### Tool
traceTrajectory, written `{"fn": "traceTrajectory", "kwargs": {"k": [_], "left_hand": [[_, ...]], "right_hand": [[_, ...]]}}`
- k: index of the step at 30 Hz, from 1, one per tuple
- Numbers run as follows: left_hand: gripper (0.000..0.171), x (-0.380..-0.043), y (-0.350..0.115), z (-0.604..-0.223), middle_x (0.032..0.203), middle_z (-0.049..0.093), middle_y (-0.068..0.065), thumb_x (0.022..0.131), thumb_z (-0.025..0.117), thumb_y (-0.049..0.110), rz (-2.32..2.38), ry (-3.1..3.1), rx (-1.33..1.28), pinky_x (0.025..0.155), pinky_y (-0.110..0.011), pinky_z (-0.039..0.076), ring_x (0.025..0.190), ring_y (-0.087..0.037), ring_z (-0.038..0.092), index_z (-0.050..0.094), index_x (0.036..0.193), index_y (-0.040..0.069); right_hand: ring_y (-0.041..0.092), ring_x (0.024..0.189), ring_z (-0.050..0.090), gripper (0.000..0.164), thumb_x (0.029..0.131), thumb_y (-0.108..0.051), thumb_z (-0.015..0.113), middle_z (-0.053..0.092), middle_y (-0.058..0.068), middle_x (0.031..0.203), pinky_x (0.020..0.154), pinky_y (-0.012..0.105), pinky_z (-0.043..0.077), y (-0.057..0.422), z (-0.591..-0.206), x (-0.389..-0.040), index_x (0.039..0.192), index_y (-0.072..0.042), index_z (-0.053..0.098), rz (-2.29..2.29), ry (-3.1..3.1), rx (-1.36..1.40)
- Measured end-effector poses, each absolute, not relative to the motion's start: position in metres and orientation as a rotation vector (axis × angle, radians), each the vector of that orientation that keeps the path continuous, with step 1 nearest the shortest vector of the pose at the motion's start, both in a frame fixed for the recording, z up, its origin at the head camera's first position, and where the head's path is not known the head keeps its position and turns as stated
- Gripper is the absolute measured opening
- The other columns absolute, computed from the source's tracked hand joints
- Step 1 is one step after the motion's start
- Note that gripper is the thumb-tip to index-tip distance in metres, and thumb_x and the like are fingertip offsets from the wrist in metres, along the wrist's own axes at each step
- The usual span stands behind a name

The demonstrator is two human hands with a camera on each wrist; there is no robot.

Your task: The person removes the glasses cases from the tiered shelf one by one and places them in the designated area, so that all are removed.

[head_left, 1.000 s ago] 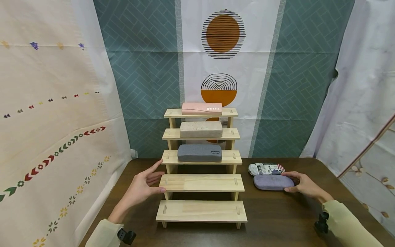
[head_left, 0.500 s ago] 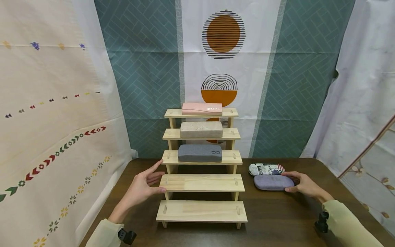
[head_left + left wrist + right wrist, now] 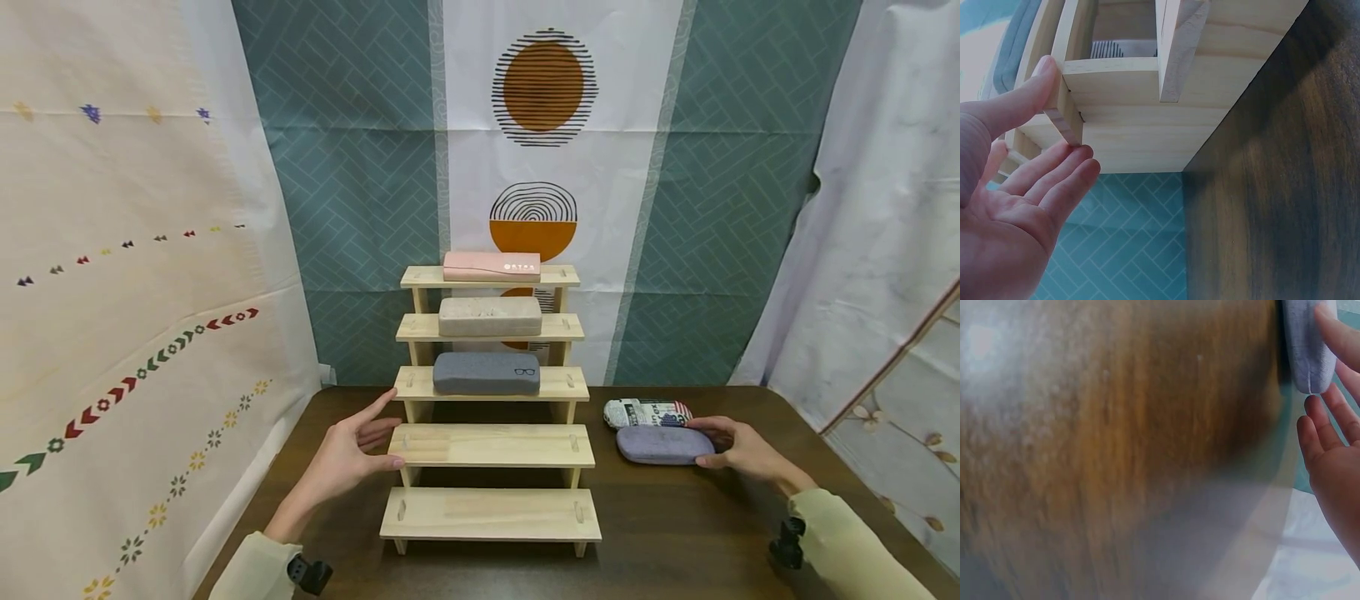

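Observation:
A stepped wooden display stand is in the middle of the head view. My left hand holds one of its steps by the left end, thumb at the front edge and fingers behind, as the left wrist view shows at the board end. On the table to the right lies a purple glasses case. My right hand grips that case at its right end, thumb in front and fingers behind. In the right wrist view the thumb overlaps the case. A printed glasses case lies just behind it.
Upper steps of the stand carry a pink glasses case, a beige glasses case and a grey-blue glasses case. The dark wooden table is bordered by a teal-and-white curtain behind and hanging cloths at both sides.
My right hand has shifted very slightly to the right along the purple glasses case, which stays in place. My left hand keeps its position at the stand.

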State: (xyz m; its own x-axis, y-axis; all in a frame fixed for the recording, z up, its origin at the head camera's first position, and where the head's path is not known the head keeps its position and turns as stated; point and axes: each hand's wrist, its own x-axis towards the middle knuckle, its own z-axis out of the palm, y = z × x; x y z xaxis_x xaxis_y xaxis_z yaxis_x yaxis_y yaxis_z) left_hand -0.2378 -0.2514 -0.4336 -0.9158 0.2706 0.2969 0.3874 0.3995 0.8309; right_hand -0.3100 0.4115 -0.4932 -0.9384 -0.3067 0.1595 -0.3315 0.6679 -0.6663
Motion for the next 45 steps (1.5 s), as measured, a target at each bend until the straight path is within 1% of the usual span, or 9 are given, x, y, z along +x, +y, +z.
{"fn": "traceTrajectory", "kwargs": {"k": [4, 7, 12, 21, 27, 33, 35, 40, 45], "left_hand": [[0.103, -0.238, -0.252, -0.433, 0.137, 0.064, -0.028, 0.078, 0.094, 0.004, -1.552, -2.529, -0.600, 0.102, -0.048, 0.055, 0.128, -0.039, 0.064, 0.040, 0.165, 0.022], [0.103, -0.239, -0.252, -0.433, 0.137, 0.064, -0.029, 0.078, 0.094, 0.003, -1.558, -2.525, -0.596, 0.102, -0.045, 0.055, 0.128, -0.038, 0.064, 0.041, 0.165, 0.022], [0.102, -0.239, -0.251, -0.434, 0.137, 0.065, -0.025, 0.079, 0.093, 0.004, -1.569, -2.525, -0.603, 0.103, -0.049, 0.054, 0.128, -0.038, 0.063, 0.041, 0.165, 0.023], [0.103, -0.238, -0.250, -0.435, 0.138, 0.063, -0.028, 0.079, 0.093, 0.003, -1.598, -2.530, -0.586, 0.103, -0.049, 0.054, 0.129, -0.038, 0.063, 0.041, 0.165, 0.024], [0.102, -0.239, -0.250, -0.434, 0.137, 0.066, -0.024, 0.079, 0.093, 0.003, -1.576, -2.524, -0.593, 0.103, -0.052, 0.054, 0.128, -0.038, 0.063, 0.041, 0.164, 0.023], [0.102, -0.239, -0.250, -0.435, 0.138, 0.065, -0.024, 0.079, 0.093, 0.003, -1.589, -2.526, -0.597, 0.103, -0.055, 0.052, 0.129, -0.038, 0.063, 0.041, 0.165, 0.023], [0.102, -0.239, -0.250, -0.435, 0.138, 0.065, -0.024, 0.079, 0.093, 0.003, -1.591, -2.525, -0.601, 0.103, -0.053, 0.053, 0.129, -0.038, 0.062, 0.040, 0.165, 0.023], [0.102, -0.238, -0.251, -0.434, 0.138, 0.065, -0.024, 0.079, 0.093, 0.004, -1.583, -2.523, -0.604, 0.102, -0.045, 0.055, 0.129, -0.038, 0.062, 0.040, 0.165, 0.023], [0.102, -0.238, -0.252, -0.433, 0.137, 0.065, -0.024, 0.079, 0.093, 0.003, -1.587, -2.522, -0.603, 0.102, -0.046, 0.055, 0.129, -0.038, 0.063, 0.040, 0.165, 0.023]], "right_hand": [[0.034, 0.116, 0.063, 0.063, 0.082, -0.014, 0.089, 0.062, 0.028, 0.135, 0.089, 0.023, 0.055, 0.412, -0.489, -0.308, 0.136, 0.006, 0.065, 1.180, -2.823, 0.551], [0.032, 0.117, 0.064, 0.062, 0.083, -0.014, 0.088, 0.062, 0.029, 0.136, 0.090, 0.022, 0.054, 0.414, -0.490, -0.309, 0.136, 0.007, 0.064, 1.189, -2.821, 0.558], [0.026, 0.117, 0.064, 0.062, 0.084, -0.013, 0.087, 0.062, 0.030, 0.137, 0.089, 0.022, 0.054, 0.417, -0.495, -0.308, 0.137, 0.008, 0.064, 1.184, -2.840, 0.524], [0.036, 0.116, 0.064, 0.060, 0.083, -0.011, 0.087, 0.063, 0.030, 0.133, 0.086, 0.024, 0.055, 0.417, -0.498, -0.307, 0.134, 0.010, 0.064, 1.177, -2.832, 0.522], [0.021, 0.115, 0.064, 0.061, 0.083, -0.012, 0.087, 0.062, 0.030, 0.135, 0.088, 0.021, 0.054, 0.418, -0.497, -0.309, 0.135, 0.008, 0.064, 1.197, -2.832, 0.502], [0.020, 0.111, 0.065, 0.060, 0.084, -0.011, 0.089, 0.064, 0.030, 0.132, 0.086, 0.022, 0.055, 0.417, -0.496, -0.303, 0.134, 0.009, 0.064, 1.193, -2.780, 0.491], [0.018, 0.110, 0.066, 0.059, 0.084, -0.011, 0.089, 0.065, 0.027, 0.131, 0.086, 0.019, 0.053, 0.414, -0.493, -0.299, 0.133, 0.008, 0.065, 1.193, -2.745, 0.465], [0.012, 0.112, 0.065, 0.057, 0.084, -0.007, 0.089, 0.065, 0.028, 0.129, 0.089, 0.012, 0.050, 0.398, -0.473, -0.292, 0.133, 0.007, 0.065, 1.197, -2.634, 0.503], [0.004, 0.110, 0.064, 0.051, 0.089, -0.013, 0.087, 0.069, 0.019, 0.127, 0.088, 0.017, 0.054, 0.370, -0.443, -0.284, 0.134, 0.000, 0.067, 1.168, -2.622, 0.574]]}}
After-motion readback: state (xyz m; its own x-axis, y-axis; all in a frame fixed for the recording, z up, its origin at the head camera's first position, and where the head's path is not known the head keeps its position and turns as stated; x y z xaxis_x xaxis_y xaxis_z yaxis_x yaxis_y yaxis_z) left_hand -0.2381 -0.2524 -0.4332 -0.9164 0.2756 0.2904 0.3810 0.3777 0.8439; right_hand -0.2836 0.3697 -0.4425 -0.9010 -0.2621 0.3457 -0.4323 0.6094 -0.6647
